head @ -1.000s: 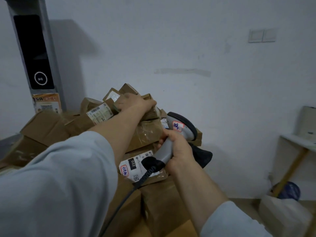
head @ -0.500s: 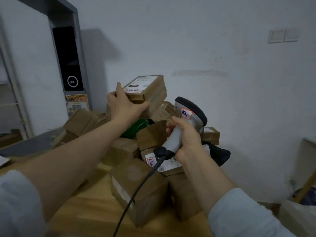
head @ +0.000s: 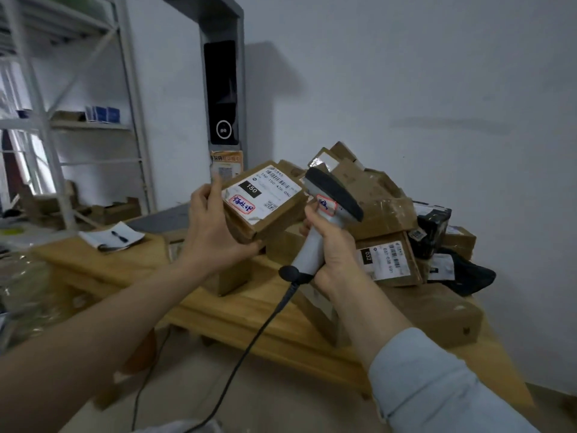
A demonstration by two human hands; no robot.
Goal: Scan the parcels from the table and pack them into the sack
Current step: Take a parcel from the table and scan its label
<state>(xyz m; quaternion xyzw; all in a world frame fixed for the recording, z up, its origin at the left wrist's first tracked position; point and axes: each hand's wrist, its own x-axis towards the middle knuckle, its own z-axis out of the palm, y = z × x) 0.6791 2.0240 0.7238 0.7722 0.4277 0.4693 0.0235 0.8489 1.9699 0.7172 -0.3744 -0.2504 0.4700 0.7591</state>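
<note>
White wall (head: 406, 89) closes the back of the room, and a wooden table (head: 237, 310) runs across the middle carrying a heap of cardboard parcels (head: 377, 198) at its right end. The left hand (head: 212, 232) holds one flat cardboard parcel (head: 265, 201) clear of the table: the thumb lies up along its left edge and the fingers curl under its lower corner, so the box sits up and to the right of the palm. Its labelled face is tilted up toward the camera, showing a white label marked 150. Its long axis runs from the thumb up and to the right, toward the heap. The right hand (head: 331, 245) is wrapped firmly round the grey handle of a barcode scanner (head: 331, 198). The handle rises from the fist, leaning to the right, and the dark head sits above the knuckles with its front end aimed up and to the left, just beside the held parcel's right edge. A black cable (head: 249, 348) drops from the handle's base, below the right hand, toward the floor. Right of that hand, a parcel marked 032 (head: 387, 260) lies on the table beside a black-wrapped parcel (head: 434, 226). Left of the left hand a notepad with a pen (head: 112, 237) rests on the table, with metal shelving (head: 62, 89) behind it.
</note>
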